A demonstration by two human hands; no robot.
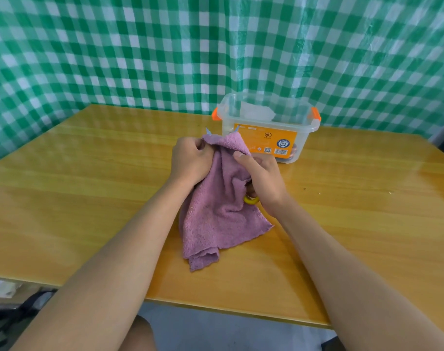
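Note:
A purple fluffy cloth (215, 214) hangs between my hands, its lower part bunched on the wooden table (89, 186). My left hand (191, 160) grips the cloth's upper left edge with curled fingers. My right hand (260, 178) is curled round the cloth's right side, thumb on top. A small yellow ring (250, 200) peeks out under my right hand, mostly hidden by it and the cloth. Whether the right hand also holds the ring I cannot tell.
A clear plastic box (266, 127) with orange latches and an orange label stands just behind the cloth, holding something white. A green-and-white checked curtain (165, 46) closes off the back. The table's near edge (215, 309) lies close to my body.

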